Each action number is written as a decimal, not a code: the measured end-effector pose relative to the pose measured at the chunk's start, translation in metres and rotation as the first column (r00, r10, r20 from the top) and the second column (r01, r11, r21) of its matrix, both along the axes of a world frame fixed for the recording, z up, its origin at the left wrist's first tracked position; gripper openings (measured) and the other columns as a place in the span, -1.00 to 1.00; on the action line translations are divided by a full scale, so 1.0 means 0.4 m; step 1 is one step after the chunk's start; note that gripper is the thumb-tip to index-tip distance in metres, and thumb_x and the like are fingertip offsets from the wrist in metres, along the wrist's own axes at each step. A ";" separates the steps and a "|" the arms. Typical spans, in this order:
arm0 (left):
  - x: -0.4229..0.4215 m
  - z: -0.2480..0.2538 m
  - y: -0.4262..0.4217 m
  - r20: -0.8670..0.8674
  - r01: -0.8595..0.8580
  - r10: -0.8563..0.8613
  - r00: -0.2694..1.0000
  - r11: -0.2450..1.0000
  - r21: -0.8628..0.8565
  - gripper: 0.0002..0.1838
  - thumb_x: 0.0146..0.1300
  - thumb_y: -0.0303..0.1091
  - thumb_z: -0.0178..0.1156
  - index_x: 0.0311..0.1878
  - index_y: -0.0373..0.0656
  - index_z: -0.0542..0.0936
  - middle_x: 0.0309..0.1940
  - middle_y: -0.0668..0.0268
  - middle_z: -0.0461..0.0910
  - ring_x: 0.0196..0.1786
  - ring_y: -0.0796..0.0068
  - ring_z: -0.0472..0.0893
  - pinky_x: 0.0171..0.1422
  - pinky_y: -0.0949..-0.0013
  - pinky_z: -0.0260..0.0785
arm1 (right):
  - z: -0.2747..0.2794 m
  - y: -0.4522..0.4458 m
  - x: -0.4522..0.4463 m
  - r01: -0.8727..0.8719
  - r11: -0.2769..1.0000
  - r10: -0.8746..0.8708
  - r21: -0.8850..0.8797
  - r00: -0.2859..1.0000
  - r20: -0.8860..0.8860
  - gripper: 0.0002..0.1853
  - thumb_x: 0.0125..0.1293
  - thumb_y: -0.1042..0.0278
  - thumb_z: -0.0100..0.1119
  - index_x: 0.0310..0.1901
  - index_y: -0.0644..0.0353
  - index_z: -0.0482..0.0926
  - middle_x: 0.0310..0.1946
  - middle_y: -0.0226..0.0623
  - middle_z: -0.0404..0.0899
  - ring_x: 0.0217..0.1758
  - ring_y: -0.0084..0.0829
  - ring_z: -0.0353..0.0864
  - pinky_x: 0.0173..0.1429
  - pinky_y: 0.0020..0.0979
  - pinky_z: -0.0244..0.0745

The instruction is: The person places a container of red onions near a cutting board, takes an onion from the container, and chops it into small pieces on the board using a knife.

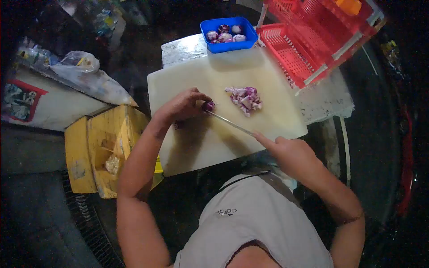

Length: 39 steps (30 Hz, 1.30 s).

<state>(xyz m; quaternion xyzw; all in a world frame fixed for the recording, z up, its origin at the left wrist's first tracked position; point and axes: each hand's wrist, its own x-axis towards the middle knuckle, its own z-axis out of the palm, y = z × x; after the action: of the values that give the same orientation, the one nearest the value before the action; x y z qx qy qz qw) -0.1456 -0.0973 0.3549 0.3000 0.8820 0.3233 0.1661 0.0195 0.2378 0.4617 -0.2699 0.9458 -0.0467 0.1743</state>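
Note:
My left hand [190, 103] is closed, its fingertips pressing a piece of red onion [208, 106] onto the white cutting board [268, 120]. In my right hand [290, 154] is a knife [232, 123], its blade running left across the board with the tip end at the onion piece. A pile of chopped red onion [245, 100] lies on the board to the right of that piece. Partly hidden under my left wrist is another bit of dark purple onion [178, 125].
Behind the board stands a blue container [230, 48] with several peeled red onions. Red plastic baskets [290, 58] are at the back right. To the left are a yellow wooden box [100, 147] and a clear plastic bag [89, 76].

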 end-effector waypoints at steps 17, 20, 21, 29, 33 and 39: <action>0.004 -0.011 0.004 -0.111 0.028 -0.030 0.993 0.999 -0.016 -0.59 0.13 -0.46 0.39 0.11 -0.03 0.75 -0.06 0.04 0.64 -0.02 0.04 0.67 0.15 0.16 0.55 | 0.038 -0.019 0.021 -0.008 0.998 0.007 0.058 1.000 0.011 -0.23 0.29 0.54 0.11 0.56 -0.10 0.25 -0.33 -0.07 0.59 -0.35 -0.03 0.72 -0.26 -0.08 0.65; -0.011 -0.052 -0.011 -0.140 0.070 -0.075 0.987 0.997 -0.043 -0.55 0.14 -0.54 0.33 0.14 -0.02 0.73 -0.02 0.09 0.63 -0.05 0.08 0.68 0.14 0.18 0.56 | 0.020 -0.031 0.020 0.010 0.999 -0.011 -0.038 1.000 -0.017 -0.24 0.27 0.53 0.13 0.54 -0.07 0.29 -0.31 -0.05 0.60 -0.34 0.00 0.72 -0.23 -0.06 0.64; -0.016 -0.032 -0.003 -0.193 0.090 -0.096 0.976 0.995 -0.039 -0.53 0.15 -0.58 0.28 0.16 -0.02 0.72 -0.01 0.09 0.63 -0.07 0.07 0.68 0.12 0.18 0.57 | 0.023 -0.028 0.013 0.001 1.000 -0.001 -0.012 1.000 -0.010 -0.26 0.28 0.52 0.14 0.52 -0.06 0.30 -0.32 -0.03 0.61 -0.32 0.01 0.72 -0.21 -0.04 0.64; 0.016 0.020 0.028 -0.140 0.065 -0.067 0.988 0.998 -0.016 -0.60 0.13 -0.34 0.48 0.08 -0.05 0.73 -0.10 0.09 0.70 -0.02 0.06 0.71 0.12 0.15 0.56 | 0.043 0.137 0.014 0.156 0.930 -0.134 -0.333 0.987 0.088 -0.39 0.22 0.51 0.23 0.35 0.08 0.48 -0.27 -0.01 0.67 -0.23 0.09 0.69 -0.11 -0.05 0.58; 0.073 -0.044 0.084 -0.144 -0.204 0.209 0.967 0.978 0.045 -0.65 0.06 -0.26 0.56 -0.14 -0.20 0.69 -0.21 0.11 0.74 -0.14 0.06 0.74 0.03 0.13 0.58 | 0.035 0.169 0.007 0.380 0.839 -0.277 -0.390 0.914 0.296 -0.47 0.25 0.47 0.19 0.30 0.24 0.50 -0.06 0.10 0.68 0.06 0.08 0.69 0.17 -0.09 0.58; 0.216 0.003 0.250 -0.192 -0.556 0.547 0.815 0.831 0.009 -0.51 0.08 -0.19 0.57 -0.02 -0.27 0.63 -0.25 -0.01 0.72 -0.14 -0.10 0.72 0.00 0.08 0.57 | -0.116 0.118 0.006 0.271 0.736 -0.222 -0.620 0.962 0.158 -0.39 0.29 0.45 0.18 0.41 0.25 0.37 0.09 0.16 0.58 0.14 0.14 0.63 0.24 -0.06 0.53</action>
<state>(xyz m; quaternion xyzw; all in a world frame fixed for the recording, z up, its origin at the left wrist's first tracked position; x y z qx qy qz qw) -0.0592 0.0026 0.3560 0.0568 0.9500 0.3068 -0.0110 0.0219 0.2849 0.4153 -0.1833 0.8941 -0.3964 0.0994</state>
